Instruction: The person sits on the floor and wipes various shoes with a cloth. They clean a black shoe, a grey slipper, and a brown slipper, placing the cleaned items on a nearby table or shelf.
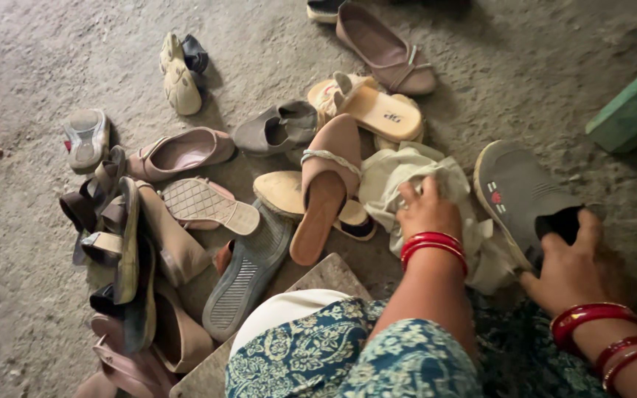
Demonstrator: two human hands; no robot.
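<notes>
Grey shoe: dark grey slip-on (pixel 519 197) sits tilted, sole up, at near right on the concrete floor (pixel 23 295); toe points away.
Right hand: right hand (pixel 571 271) has fingers tucked into the shoe's opening, thumb outside, clamped on the heel end.
Left hand: left hand (pixel 427 211) presses a bunched pale cloth (pixel 407 173), fingers curled tight into it, just beside the shoe's sole.
Cloth vs shoe: cloth edge touches the sole side; the hand itself is not on the sole.
Progress: looks like wiping of this one shoe, early or mid; the sole shows no clear clean or dirty split, cannot tell.
Near pile: heap of brown and pink sandals (pixel 141 280) at near left, jumbled, overlapping, unsorted.
Middle: pink mule (pixel 326 184) lies across a tan sandal; grey ribbed-sole shoe (pixel 248 269) beside it.
Far: tan flat (pixel 385 48) and yellow-beige slide (pixel 377 110) farther off; small cream pair (pixel 180 74) apart at far left.
Left to do: judging by the scatter, most shoes appear unhandled; nothing paired or lined up.
</notes>
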